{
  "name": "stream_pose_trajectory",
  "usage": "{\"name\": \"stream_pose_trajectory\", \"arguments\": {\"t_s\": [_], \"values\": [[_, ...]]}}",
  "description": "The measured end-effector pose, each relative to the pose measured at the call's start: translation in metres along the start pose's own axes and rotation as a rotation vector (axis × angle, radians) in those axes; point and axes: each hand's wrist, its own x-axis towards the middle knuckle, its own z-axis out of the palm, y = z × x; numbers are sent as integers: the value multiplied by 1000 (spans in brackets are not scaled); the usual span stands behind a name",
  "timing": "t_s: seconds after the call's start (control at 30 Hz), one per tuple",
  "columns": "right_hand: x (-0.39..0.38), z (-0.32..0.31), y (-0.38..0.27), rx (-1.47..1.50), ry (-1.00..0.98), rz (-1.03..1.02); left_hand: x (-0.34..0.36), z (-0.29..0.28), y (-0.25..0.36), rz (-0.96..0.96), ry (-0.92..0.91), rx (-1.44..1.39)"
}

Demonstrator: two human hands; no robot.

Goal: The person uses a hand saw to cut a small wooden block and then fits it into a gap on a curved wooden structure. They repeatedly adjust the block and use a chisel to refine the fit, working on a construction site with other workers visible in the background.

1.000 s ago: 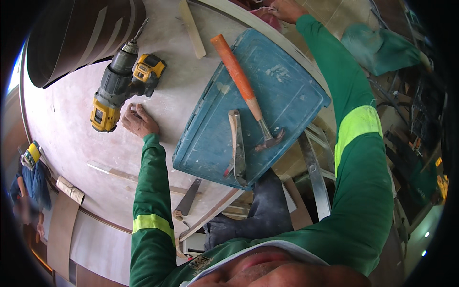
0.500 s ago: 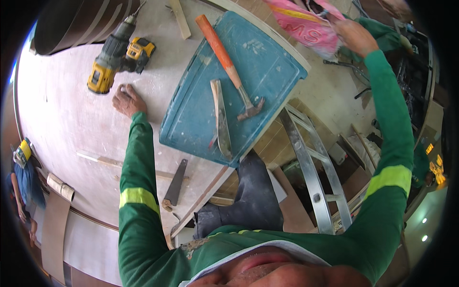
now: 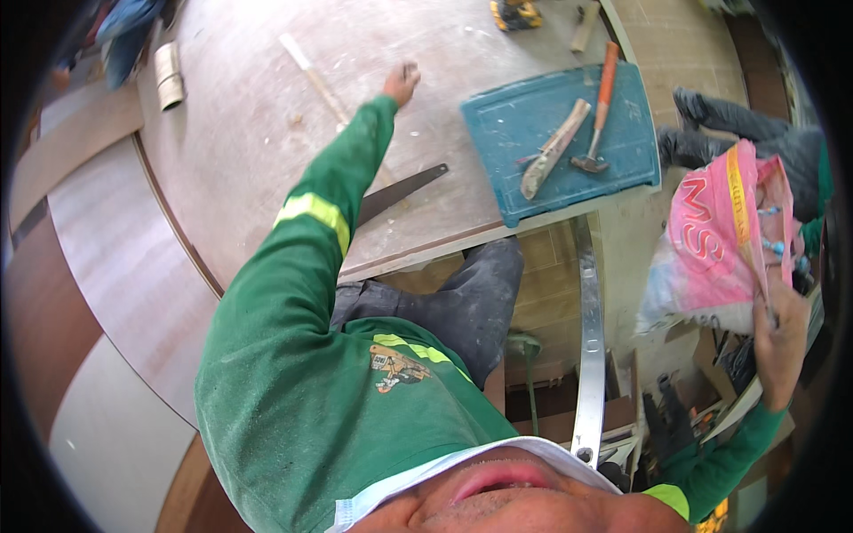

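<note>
At the far right, my right hand [image 3: 782, 338] grips the open rim of a pink and white plastic sack [image 3: 702, 231]. The sack hangs beyond the table's right side; a few pale and blue bits show in its mouth. My left hand [image 3: 402, 83] is over the tabletop [image 3: 240, 133], fingers curled in, and nothing shows in it. A handsaw [image 3: 404, 194] lies below that hand, partly behind my left sleeve. On the blue plastic lid [image 3: 506, 115] lie a claw hammer [image 3: 602, 102] with an orange handle and a wood-handled blade [image 3: 551, 153].
A yellow and black cordless drill [image 3: 515, 13] is cut off at the top edge. Beside the table stands an aluminium ladder [image 3: 588, 355]. A wooden strip [image 3: 315, 80] and a roll [image 3: 169, 77] lie at left. Another person's dark-trousered legs [image 3: 724, 120] are at upper right.
The view has swung to the right and back. My right hand has brought the pink sack nearer, down along my right side. My left hand stays at the tabletop, now farther from the drill.
</note>
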Motion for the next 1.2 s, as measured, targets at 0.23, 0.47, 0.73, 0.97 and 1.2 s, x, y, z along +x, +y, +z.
{"name": "stream_pose_trajectory", "arguments": {"t_s": [0.23,0.47,0.73,0.97,1.2], "values": [[-8,36,-193,49,57,-253,-383,-266,4,-302,-173,73],[14,161,-449,413,285,-298,-670,-504,-113,-599,234,34],[106,367,-631,501,167,-388,-838,-537,-164,-1041,639,-435],[77,467,-736,531,-4,-350,-901,-535,-162,-1050,435,-515],[28,524,-746,444,-174,-214,-878,-597,-203,-1031,449,-492]]}}
